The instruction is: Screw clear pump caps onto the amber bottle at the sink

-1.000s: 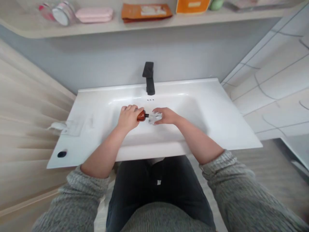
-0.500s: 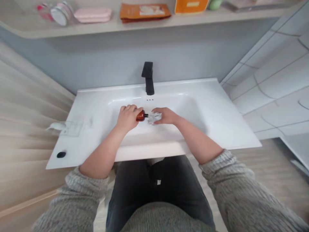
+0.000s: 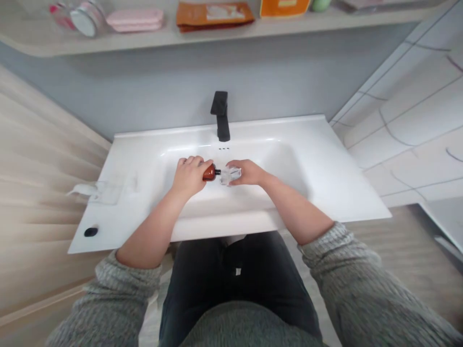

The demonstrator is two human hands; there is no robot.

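Over the white sink basin [image 3: 231,205], my left hand [image 3: 191,177] is wrapped round an amber bottle [image 3: 209,172]. The bottle is tilted on its side, its black neck pointing right. Most of its body is hidden by my fingers. My right hand [image 3: 248,172] grips a small clear container [image 3: 229,175], which looks like glass or plastic. The bottle's neck is at the left end of the container, and I cannot tell whether they touch. Any liquid between them is too small to make out.
A black faucet [image 3: 221,115] rises behind the basin. On the left counter stand a clear tissue box [image 3: 106,193] and a small black oval object [image 3: 91,232]. A shelf [image 3: 152,42] above carries a pink case [image 3: 135,20] and orange packets [image 3: 215,15]. A beige curtain [image 3: 39,183] hangs at left.
The view has shifted very slightly. Both hands keep their grips, with the bottle and the clear container in nearly the same position.
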